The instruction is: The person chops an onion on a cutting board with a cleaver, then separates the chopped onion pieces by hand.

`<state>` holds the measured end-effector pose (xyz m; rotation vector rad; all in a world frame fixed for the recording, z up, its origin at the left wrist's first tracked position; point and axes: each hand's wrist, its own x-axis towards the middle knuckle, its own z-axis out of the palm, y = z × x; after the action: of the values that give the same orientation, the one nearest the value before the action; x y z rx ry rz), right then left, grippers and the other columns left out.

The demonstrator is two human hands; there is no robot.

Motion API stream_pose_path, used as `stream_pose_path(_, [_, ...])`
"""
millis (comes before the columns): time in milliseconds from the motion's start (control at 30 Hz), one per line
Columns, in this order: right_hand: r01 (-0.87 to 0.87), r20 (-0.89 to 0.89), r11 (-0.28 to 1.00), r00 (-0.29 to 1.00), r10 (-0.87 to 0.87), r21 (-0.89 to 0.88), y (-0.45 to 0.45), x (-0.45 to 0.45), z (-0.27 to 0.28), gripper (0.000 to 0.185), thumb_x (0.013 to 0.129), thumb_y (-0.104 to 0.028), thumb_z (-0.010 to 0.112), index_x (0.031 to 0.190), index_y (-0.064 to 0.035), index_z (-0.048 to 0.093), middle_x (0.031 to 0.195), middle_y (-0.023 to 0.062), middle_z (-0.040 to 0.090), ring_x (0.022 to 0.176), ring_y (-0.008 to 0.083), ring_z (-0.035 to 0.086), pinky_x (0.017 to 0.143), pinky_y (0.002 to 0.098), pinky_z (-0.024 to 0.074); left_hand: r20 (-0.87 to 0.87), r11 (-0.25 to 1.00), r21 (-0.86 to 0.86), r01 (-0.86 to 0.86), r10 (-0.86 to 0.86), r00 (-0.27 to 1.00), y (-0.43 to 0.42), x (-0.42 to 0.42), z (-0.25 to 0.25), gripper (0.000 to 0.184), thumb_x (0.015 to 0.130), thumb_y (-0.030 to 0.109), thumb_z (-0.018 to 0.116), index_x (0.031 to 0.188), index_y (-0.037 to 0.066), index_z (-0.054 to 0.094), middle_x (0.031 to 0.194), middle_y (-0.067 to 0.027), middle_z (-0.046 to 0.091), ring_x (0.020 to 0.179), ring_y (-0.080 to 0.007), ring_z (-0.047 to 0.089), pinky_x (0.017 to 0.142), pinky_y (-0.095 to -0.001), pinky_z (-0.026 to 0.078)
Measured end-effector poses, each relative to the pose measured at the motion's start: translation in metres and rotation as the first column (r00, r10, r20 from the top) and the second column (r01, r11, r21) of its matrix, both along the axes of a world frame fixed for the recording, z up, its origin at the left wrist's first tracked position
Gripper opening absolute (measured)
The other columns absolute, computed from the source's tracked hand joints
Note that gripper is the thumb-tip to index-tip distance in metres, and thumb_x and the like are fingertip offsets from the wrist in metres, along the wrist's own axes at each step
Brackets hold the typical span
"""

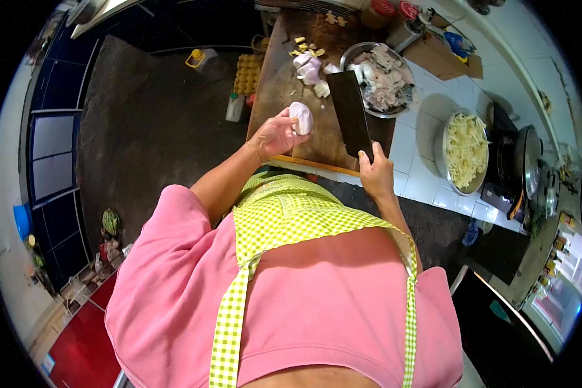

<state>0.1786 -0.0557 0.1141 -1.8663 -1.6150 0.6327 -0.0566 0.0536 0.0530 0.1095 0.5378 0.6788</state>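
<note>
Above a brown wooden board, the left hand is pinching a rounded, pale-purple onion piece while the right hand is gripping a broad, dark, rectangular cleaver.

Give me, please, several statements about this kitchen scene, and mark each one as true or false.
1. The right hand holds a dark cleaver. True.
2. The left hand is empty. False: it holds a pale purple onion.
3. Purple pieces lie on the wooden surface. True.
4. The apron is plain red. False: it is checked green and white.
5. A bowl of pale strips stands on white tiles. True.
</note>
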Motion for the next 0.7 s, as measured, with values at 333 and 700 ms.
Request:
stream_pose_path(333, [-0.178, 0.095, 0.955, 0.983, 0.159, 0.238, 0.018, -0.011, 0.008, 0.029, 0.078, -0.014, 0.060, 0.106, -0.0076, 0.057, 0.067, 0.0157, 0.061, 0.061, 0.0291, 0.062, 0.052, 0.0356, 0.0463, 0.347, 0.996, 0.022, 0.084, -0.087, 0.934, 0.000, -0.011, 0.009, 0.035, 0.079, 0.005, 0.051, 0.114, 0.009, 0.046, 0.105, -0.0134, 0.053, 0.092, -0.0311, 0.057, 0.080, -0.0416, 0.051])
stream_pose_path(700, [-0.020, 0.016, 0.998, 1.000, 0.020, 0.059, 0.012, -0.003, -0.001, 0.030, 0.079, -0.017, 0.059, 0.106, -0.0042, 0.057, 0.065, 0.0180, 0.060, 0.059, 0.0317, 0.061, 0.053, 0.0367, 0.0466, -0.444, -0.054, 0.518, 0.853, 0.836, 0.323, -0.003, -0.027, -0.034, 0.039, 0.060, 0.003, 0.067, 0.094, 0.010, 0.051, 0.110, -0.0165, 0.044, 0.103, -0.0358, 0.045, 0.083, -0.0375, 0.042])
